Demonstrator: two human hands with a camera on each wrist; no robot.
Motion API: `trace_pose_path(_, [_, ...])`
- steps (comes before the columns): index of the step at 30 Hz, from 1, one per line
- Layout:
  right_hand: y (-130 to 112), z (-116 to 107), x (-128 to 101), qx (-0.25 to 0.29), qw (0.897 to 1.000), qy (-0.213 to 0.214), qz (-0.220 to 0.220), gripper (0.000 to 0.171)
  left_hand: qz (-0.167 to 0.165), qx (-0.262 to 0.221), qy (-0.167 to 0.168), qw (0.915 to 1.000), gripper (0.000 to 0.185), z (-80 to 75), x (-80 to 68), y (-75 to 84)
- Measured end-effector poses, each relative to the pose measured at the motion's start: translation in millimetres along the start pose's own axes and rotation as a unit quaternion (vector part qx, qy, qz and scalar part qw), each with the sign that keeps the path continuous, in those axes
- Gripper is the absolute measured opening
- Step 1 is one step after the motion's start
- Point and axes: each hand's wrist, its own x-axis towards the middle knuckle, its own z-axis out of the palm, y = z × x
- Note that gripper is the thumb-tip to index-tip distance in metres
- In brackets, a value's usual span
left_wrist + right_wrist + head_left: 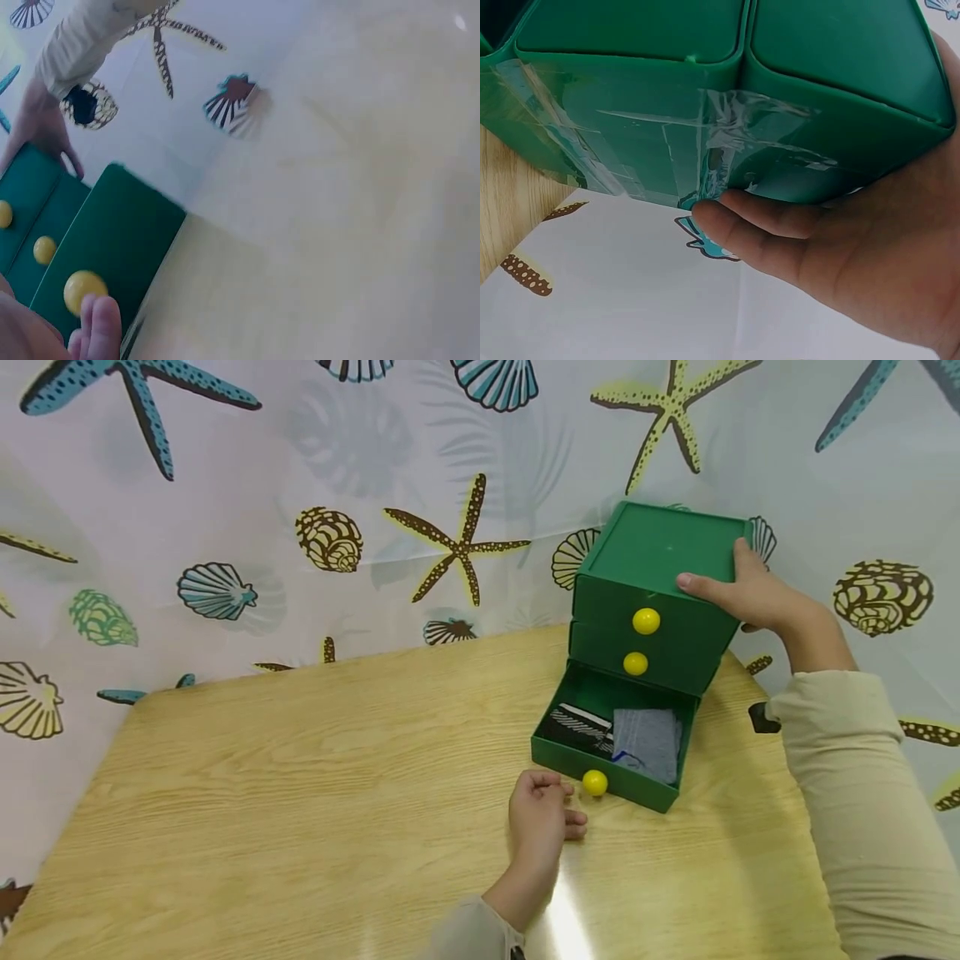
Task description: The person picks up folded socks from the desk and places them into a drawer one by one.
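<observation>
The left hand sits low in the middle of the head view, fingers loosely curled, holding nothing, its forearm rising from the bottom edge. The right hand is at upper right, thumb forward and fingers wrapped behind, its cream-sleeved arm running down the right edge.

Left hand fingertips touching yellow knob on green drawer front; 2 more knobs beyond.
</observation>
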Motion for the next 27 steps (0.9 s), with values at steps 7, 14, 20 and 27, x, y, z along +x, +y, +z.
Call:
trace_pose_path(7, [-0.7,-0.9,-0.7,0.007,1.000,-0.002,0.000,0.114,0.038,0.082,-0.032,0.9953,0.038,14.1,-7.3,-7.7])
trace_pose_path(14, [2.0,-3.0,0.8,-0.012,1.000,-0.023,0.002,0.117,0.074,0.166,0.006,0.9834,0.041,27.1,-0.8,-13.4])
trace_pose_path(20, [4.9,-2.1,2.5,-0.018,0.999,-0.031,0.003,0.118,0.152,0.264,0.060,0.9505,0.038,38.6,10.1,-23.1])
trace_pose_path(27, [6.3,-3.6,3.4,-0.016,1.000,-0.022,-0.003,0.117,0.165,0.267,0.040,0.9485,0.036,53.5,24.1,-21.5])
